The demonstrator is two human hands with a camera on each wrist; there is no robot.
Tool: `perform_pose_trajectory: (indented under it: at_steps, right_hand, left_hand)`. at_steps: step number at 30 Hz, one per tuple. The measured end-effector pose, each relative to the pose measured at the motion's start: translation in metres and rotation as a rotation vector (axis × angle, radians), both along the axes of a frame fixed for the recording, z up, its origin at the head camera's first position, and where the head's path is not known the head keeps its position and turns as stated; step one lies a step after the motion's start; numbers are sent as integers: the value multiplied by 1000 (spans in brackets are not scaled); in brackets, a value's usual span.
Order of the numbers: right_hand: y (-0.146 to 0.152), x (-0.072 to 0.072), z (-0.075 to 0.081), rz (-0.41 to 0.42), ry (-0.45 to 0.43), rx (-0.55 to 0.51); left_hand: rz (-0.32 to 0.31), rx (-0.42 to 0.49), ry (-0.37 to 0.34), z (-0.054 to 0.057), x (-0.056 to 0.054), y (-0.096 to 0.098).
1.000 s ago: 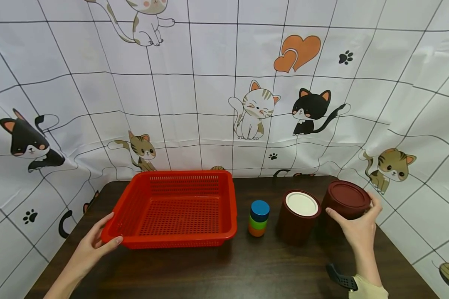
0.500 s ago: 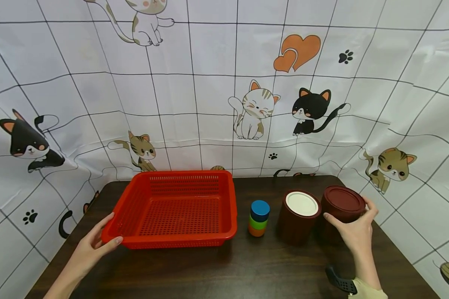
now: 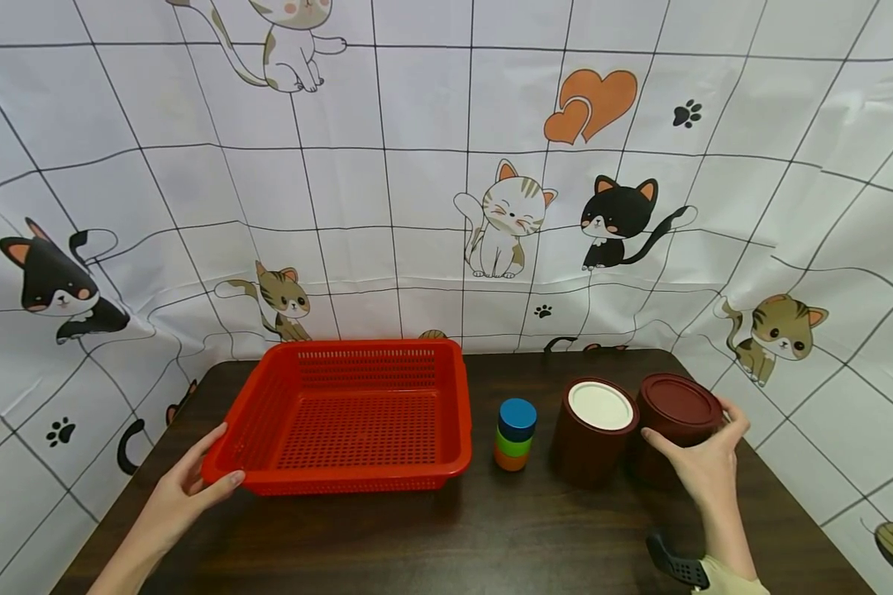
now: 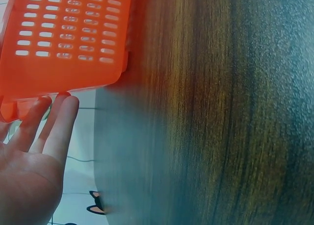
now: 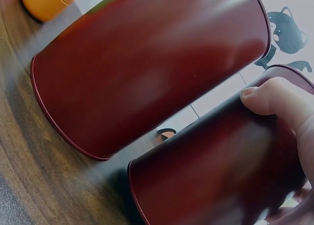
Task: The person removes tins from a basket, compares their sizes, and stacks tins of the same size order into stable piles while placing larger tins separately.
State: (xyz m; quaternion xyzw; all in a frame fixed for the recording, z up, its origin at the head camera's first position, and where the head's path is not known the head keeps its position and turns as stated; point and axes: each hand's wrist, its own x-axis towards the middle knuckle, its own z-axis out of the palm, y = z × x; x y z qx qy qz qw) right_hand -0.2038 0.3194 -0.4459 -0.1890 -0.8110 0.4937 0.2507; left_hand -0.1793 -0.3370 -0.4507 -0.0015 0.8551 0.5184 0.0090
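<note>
My left hand [image 3: 182, 487] holds the near left corner of a red plastic basket [image 3: 342, 478], thumb at the front rim and fingers along the left side. In the left wrist view its straight fingers [image 4: 61, 124] reach up to the rim of the perforated basket. My right hand [image 3: 707, 467] grips a dark red canister [image 3: 680, 401] with a dark red lid, thumb on its near side. Another dark red canister [image 3: 590, 454], with a cream-white top, stands just left of it. The right wrist view shows a narrow gap between the two canisters.
A small stack of blue, green and orange cups [image 3: 513, 434] stands between the basket and the canisters. All of it sits on a dark wooden table [image 3: 454, 545]. Behind hangs a white gridded sheet [image 3: 417, 207] printed with cats. A black band [image 3: 677, 564] circles the right wrist.
My right hand has brought the lidded canister leftward, closer to the white-topped one, with only a slight shift in the last half second. The left hand and basket have not moved.
</note>
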Motion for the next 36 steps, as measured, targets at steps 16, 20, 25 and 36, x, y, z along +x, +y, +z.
perform_pose_trajectory:
  at_steps: [16,20,25,36]
  right_hand:
    - [-6,-1,-6,18,-10,-27]
    - [-6,-1,-8,24,-14,-30]
    - [-7,-3,-7,39,-11,-20]
    - [-2,4,-5,55,-34,-48]
  left_hand:
    - [16,5,-10,-2,-1,-3]
    - [18,7,-16,-1,-1,-4]
    - [22,6,-27,-2,0,-5]
    - [24,12,-28,0,-2,-1]
